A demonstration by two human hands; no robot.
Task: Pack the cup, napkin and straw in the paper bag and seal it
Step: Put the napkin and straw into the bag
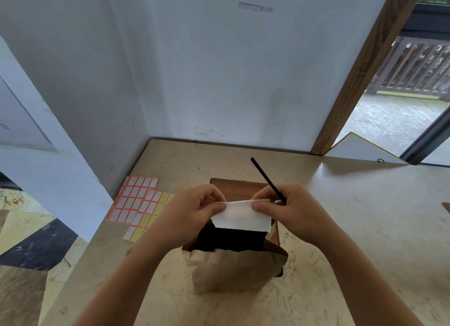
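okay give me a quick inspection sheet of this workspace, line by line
Surface: beige marble-look counter, in a wall corner.
Job's things: paper bag upright, mouth open; white napkin held over it; black straw; cup not visible.
Clutter: sticker sheets left of the bag.
Grippers: left hand and right hand pinch the napkin; right also holds the straw.
Cables: nothing seen.
Surroundings: wooden door frame, white board leaning by the doorway.

White napkin above open paper bag, black straw tilted, cup perhaps inside
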